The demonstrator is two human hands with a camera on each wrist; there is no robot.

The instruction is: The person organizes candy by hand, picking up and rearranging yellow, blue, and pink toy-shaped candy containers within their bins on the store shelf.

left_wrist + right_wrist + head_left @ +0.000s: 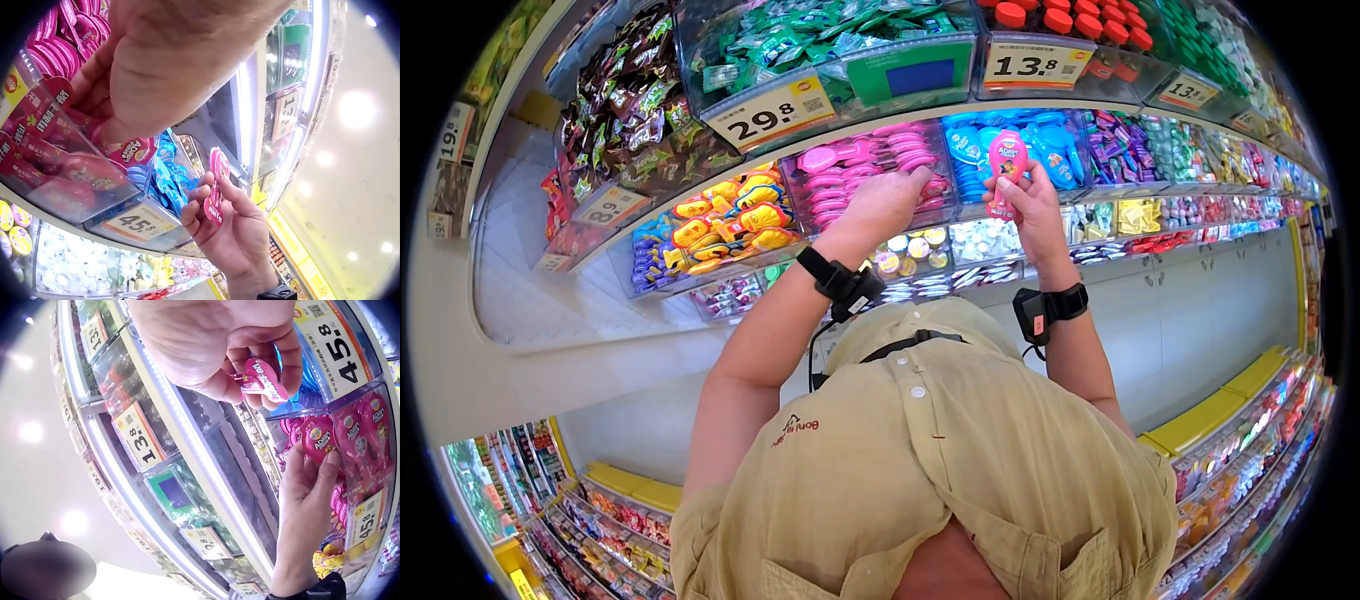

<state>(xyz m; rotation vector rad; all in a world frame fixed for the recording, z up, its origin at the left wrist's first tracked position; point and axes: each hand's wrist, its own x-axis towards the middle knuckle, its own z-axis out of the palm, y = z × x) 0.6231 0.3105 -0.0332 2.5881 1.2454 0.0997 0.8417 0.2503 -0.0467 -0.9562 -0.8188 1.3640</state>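
Note:
In the head view my right hand [1032, 215] pinches a pink spoon-shaped packet [1008, 160] upright between thumb and fingers, in front of the blue packets. The left wrist view shows that hand [234, 240] around the pink packaging [215, 187]; whether it is one piece or more, I cannot tell. My left hand [880, 210] reaches into the clear bin of pink packets [825, 180]. Seen from the right wrist, this hand [303, 506] has its thumb on the face of a round-ended pink packet [317, 437] and its fingers behind it, at the bin's edge.
Blue packets [1055, 150] fill the bin to the right, yellow ones [740, 225] the bin to the left. Above are bins of green packets [820, 40] and red-capped items [1070, 20] with price tags. White cabinet doors [1200, 300] stand below the shelves.

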